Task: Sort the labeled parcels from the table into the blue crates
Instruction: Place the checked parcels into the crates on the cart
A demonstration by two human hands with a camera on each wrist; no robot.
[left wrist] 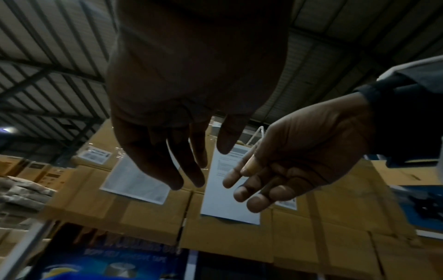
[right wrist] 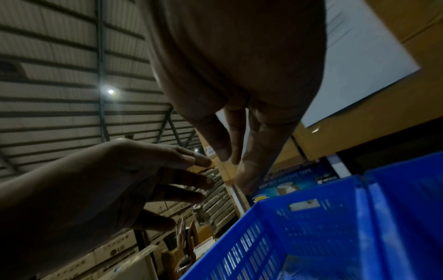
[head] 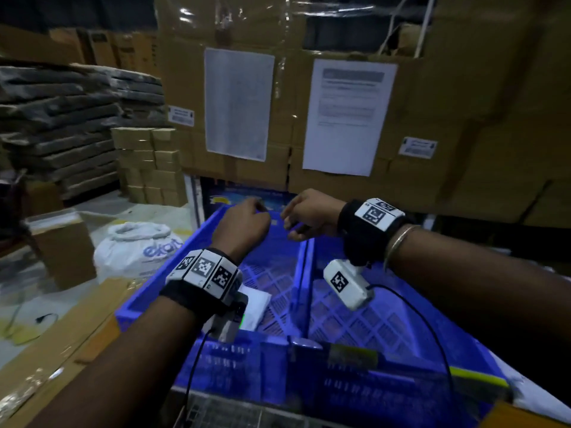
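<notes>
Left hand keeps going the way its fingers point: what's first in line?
Probably the far wall of the left blue crate, or the blue printed box behind it if the left hand clears the rim; depth is unclear.

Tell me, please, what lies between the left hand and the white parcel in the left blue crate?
Nothing solid: in the head view the left hand hangs empty above the left blue crate, and only its own wrist band covers part of the white parcel.
</notes>
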